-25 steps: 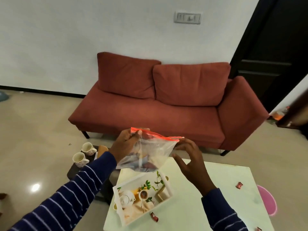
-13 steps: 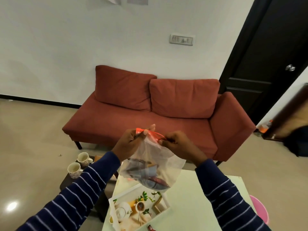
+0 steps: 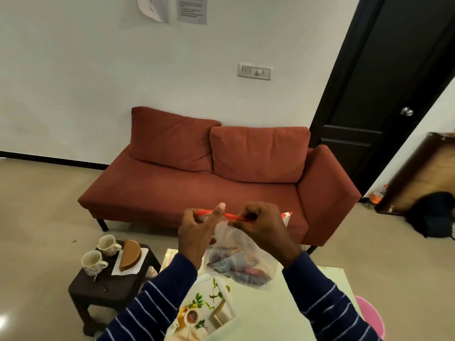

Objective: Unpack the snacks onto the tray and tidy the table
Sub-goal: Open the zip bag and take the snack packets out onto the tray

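Observation:
I hold a clear zip bag with a red seal strip in the air above the pale table. Dark wrapped snacks lie bunched in its bottom. My left hand pinches the left end of the red strip, thumb raised. My right hand grips the strip further right, fingers curled over it. Below the bag sits the white tray with a printed tea and leaf pattern, partly hidden by my left sleeve.
A dark low stool at the left carries two floral cups and a brown wedge on a napkin. A red sofa stands behind. A pink stool is at the table's right, a dark door beyond.
My head tilted up, so the table and tray dropped low in view. My right hand went from open beside the bag to gripping the red strip; both hands now pull along the seal.

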Demonstrator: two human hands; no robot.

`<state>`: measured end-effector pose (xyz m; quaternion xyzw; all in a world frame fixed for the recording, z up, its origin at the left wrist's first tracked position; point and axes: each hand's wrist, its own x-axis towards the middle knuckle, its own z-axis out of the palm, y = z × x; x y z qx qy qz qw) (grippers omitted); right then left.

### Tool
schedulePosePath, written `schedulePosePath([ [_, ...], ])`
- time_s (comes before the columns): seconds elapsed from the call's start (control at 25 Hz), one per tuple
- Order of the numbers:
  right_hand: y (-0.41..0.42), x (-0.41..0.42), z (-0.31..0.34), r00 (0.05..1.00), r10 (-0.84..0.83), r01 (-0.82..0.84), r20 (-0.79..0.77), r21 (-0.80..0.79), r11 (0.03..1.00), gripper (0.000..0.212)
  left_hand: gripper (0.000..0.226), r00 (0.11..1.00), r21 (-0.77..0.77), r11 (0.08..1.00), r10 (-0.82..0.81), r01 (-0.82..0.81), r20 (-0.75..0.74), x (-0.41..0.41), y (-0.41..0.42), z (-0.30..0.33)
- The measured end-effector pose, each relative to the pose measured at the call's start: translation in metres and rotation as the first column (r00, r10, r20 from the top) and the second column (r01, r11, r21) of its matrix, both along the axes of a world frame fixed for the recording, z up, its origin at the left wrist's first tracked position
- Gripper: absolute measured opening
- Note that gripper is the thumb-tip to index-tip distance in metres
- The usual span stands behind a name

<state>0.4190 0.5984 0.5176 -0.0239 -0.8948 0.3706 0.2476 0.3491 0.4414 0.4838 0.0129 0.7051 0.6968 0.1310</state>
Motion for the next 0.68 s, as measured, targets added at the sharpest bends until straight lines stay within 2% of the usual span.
schedulePosePath([
  [0.16, 0.021, 0.014, -0.002, 0.991, -0.076, 0.065, -0.112, -0.099, 0.993, 0.039, 0.062, 0.992, 0.153, 0.981, -0.114, 0.122, -0.059, 0.011, 0.017, 0.002],
  [0.32, 0.039, 0.026, -0.002, 0.997, 0.032, -0.050, -0.068, -0.285, 0.957, 0.038, 0.059, 0.989, 0.243, 0.959, -0.145, 0.146, -0.023, 0.012, 0.027, 0.005],
  [0.4, 0.047, 0.029, -0.005, 0.995, 0.086, -0.097, -0.045, -0.493, 0.865, 0.036, 0.054, 0.983, 0.210, 0.961, -0.171, 0.181, -0.062, 0.007, 0.029, 0.007],
  [0.48, 0.059, 0.033, -0.006, 0.997, 0.076, -0.072, -0.019, -0.613, 0.787, 0.034, 0.052, 0.965, 0.113, 0.961, -0.239, 0.251, -0.107, 0.004, 0.029, 0.010],
  [0.56, 0.070, 0.037, -0.007, 0.999, 0.018, 0.014, 0.050, -0.572, 0.820, 0.033, 0.052, 0.943, 0.018, 0.951, -0.304, 0.309, -0.136, 0.005, 0.026, 0.011],
  [0.68, 0.075, 0.040, -0.009, 0.986, -0.107, 0.141, 0.125, -0.308, 0.941, 0.030, 0.056, 0.924, -0.080, 0.941, -0.339, 0.330, -0.177, 0.005, 0.023, 0.015],
])
